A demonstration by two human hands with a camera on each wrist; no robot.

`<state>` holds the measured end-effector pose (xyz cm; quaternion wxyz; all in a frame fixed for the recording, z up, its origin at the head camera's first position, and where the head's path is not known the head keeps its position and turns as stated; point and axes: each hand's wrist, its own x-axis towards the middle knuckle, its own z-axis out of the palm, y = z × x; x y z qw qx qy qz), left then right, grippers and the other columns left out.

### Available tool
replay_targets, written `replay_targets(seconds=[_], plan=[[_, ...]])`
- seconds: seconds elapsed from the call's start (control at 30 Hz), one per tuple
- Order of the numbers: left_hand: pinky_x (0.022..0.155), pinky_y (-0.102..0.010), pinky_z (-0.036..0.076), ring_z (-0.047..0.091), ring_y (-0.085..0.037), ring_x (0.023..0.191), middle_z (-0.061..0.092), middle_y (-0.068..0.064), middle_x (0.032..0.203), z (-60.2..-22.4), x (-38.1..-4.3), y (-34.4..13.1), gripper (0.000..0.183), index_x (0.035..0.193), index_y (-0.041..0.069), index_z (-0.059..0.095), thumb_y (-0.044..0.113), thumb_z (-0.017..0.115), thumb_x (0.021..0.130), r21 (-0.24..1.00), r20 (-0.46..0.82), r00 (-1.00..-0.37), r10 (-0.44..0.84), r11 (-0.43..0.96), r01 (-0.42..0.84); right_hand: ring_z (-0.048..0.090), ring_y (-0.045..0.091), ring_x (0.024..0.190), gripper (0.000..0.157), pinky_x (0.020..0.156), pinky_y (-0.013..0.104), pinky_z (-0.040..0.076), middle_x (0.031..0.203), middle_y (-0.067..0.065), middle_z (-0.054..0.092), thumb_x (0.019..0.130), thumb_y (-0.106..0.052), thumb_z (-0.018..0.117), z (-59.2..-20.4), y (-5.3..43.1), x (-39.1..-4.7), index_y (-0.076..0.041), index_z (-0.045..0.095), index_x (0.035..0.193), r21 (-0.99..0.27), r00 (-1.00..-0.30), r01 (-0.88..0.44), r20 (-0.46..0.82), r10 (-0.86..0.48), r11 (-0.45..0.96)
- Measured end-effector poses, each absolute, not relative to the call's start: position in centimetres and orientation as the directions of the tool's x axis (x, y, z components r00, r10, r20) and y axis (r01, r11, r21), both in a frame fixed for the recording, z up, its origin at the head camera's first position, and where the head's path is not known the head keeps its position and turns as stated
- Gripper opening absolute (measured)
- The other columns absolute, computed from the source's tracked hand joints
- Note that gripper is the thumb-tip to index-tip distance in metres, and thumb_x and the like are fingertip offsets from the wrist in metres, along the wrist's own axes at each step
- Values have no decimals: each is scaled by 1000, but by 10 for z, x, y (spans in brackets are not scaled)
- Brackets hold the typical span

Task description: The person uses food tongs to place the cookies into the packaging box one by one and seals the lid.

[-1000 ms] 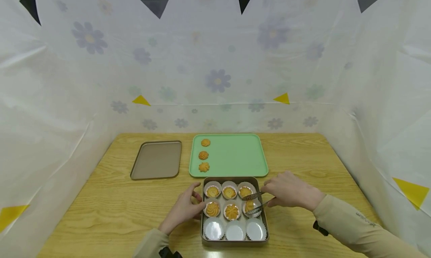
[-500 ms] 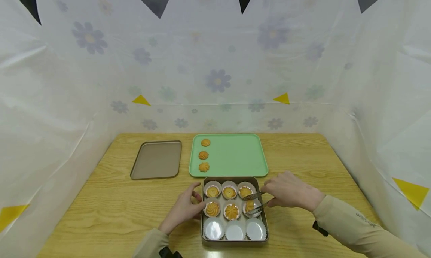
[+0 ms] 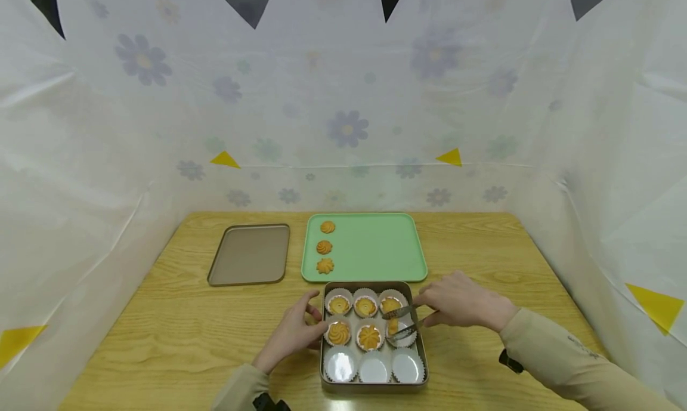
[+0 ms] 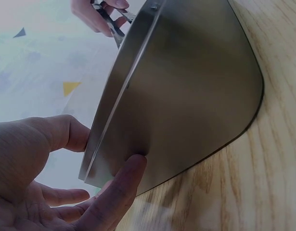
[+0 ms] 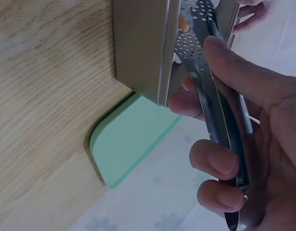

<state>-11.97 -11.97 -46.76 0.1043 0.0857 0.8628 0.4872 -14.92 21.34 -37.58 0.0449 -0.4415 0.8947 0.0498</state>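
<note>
My left hand (image 3: pixel 294 330) is at the left side of a deep rectangular baking tin (image 3: pixel 374 388). Its thumb touches the rim and another finger rests against the outer wall, as the left wrist view shows. In the right wrist view, my right hand (image 5: pixel 249 130) grips metal food tongs (image 5: pixel 210 103) with perforated ends. Between those ends is a cookie (image 3: pixel 393 326), partly hidden, at the right cup of the tin's middle row. Golden piped cookies (image 3: pixel 368 337) sit in the other cups of the back and middle rows. The front row's paper cups (image 3: pixel 375 367) hold nothing.
Behind the tin, a green tray (image 3: pixel 376 247) bears a column of 3 cookies (image 3: pixel 324 247) along its left side. A shallow brown tray (image 3: pixel 249 256) lies to its left. All stand on a wooden table (image 3: pixel 177 327) enclosed by white flowered sheeting (image 3: pixel 343 89).
The tongs and my right hand have shifted slightly left, and the cookie between the tong ends has moved left with them. My left hand and the tin have stayed put.
</note>
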Motion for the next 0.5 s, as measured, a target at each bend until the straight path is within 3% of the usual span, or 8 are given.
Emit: replay_targets(seconds=[0.23,0.5], plan=[[55,-22,49,58,-13,65,66,-13,95,-468,-120,-120,73,146,-6,40,11,74,83,855,-90,-964,248,516,53,37,-4,52,24,43,16,25,68,-16,54,82,-45,75,-379,217,-153,-26,71,95,13,-600,-797,-119,-791,603],[56,-21,48,58,-14,68,66,-12,94,-468,-120,-120,73,146,-6,41,11,74,83,850,-86,-965,246,523,57,38,-4,53,29,44,16,25,70,-16,56,82,-46,74,-380,218,-153,-23,72,100,15,-601,-797,-120,-790,604]])
